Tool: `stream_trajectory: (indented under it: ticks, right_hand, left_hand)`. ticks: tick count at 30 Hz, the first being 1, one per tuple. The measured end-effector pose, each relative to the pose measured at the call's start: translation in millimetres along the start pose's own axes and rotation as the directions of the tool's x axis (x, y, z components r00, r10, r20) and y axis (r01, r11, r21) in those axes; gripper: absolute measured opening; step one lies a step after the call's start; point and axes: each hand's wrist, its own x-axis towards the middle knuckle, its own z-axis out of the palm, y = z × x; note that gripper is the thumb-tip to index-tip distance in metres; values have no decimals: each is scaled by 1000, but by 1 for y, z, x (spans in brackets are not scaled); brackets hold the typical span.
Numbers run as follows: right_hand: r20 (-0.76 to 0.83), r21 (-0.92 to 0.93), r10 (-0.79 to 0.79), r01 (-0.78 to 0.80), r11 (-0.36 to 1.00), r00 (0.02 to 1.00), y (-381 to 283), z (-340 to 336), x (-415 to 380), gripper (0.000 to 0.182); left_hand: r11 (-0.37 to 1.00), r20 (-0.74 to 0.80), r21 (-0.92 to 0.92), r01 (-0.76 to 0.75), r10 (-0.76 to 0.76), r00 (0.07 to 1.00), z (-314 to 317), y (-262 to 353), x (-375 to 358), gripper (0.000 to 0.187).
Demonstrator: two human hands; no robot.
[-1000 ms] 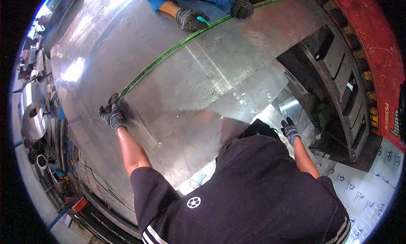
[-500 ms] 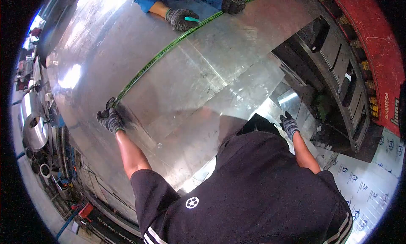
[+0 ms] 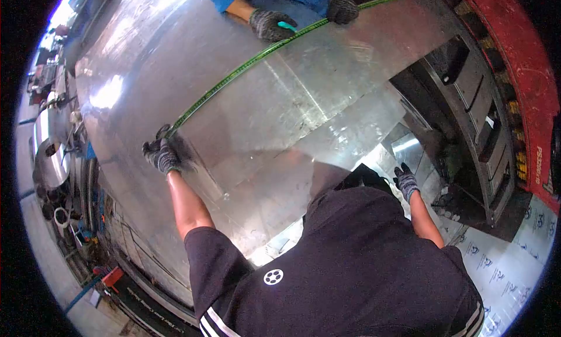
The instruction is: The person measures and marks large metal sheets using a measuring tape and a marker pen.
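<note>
In a grey knit glove, my left hand (image 3: 162, 156) is closed on the near end of a green tape measure (image 3: 234, 75), at the left part of a large metal sheet (image 3: 263, 132). The tape runs in a curve across the sheet to the upper right. My right hand (image 3: 405, 182), gloved too, has its fingers apart and holds nothing. It is beside my body, near the smaller shiny sheet pieces (image 3: 407, 147). Across the sheet, a co-worker's gloved hand (image 3: 272, 26) holds a teal pen-like object (image 3: 287, 26). Their other gloved hand (image 3: 342, 8) rests at the tape.
A red machine (image 3: 526, 91) stands along the right side. Its slotted dark metal frame (image 3: 476, 112) lies beside an opening at the sheet's edge. Printed film-covered sheets (image 3: 497, 267) are at lower right. Metal parts and a shiny roll (image 3: 51, 153) stand at far left.
The whole view has shifted, so everything appears a little further right and mostly lower. My left hand stays on the tape end, and the co-worker's hands stay by the tape.
</note>
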Motion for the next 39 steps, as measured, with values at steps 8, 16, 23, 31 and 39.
stream_trajectory:
  ticks: [8,16,23,31,39]
  right_hand:
    - [137,-238,-166,195,952,977,81,-69,87,57]
    - [101,422,-8,-35,906,995,77,-34,73,53]
    - [263,-186,-485,537,823,834,117,-50,106,57]
    - [88,-218,-296,309,926,951,95,-34,86,58]
    - [-51,-303,-187,164,939,981,67,-21,67,55]
  left_hand:
    - [1000,73,8,17,-17,997,-6,-8,11,63]
    - [994,70,-83,69,-63,996,-2,14,-1,61]
    - [977,-11,-210,30,-33,999,2,10,-5,46]
    - [997,45,-70,-8,11,999,-4,7,-3,64]
    - [998,48,31,-52,51,998,-10,-27,16,55]
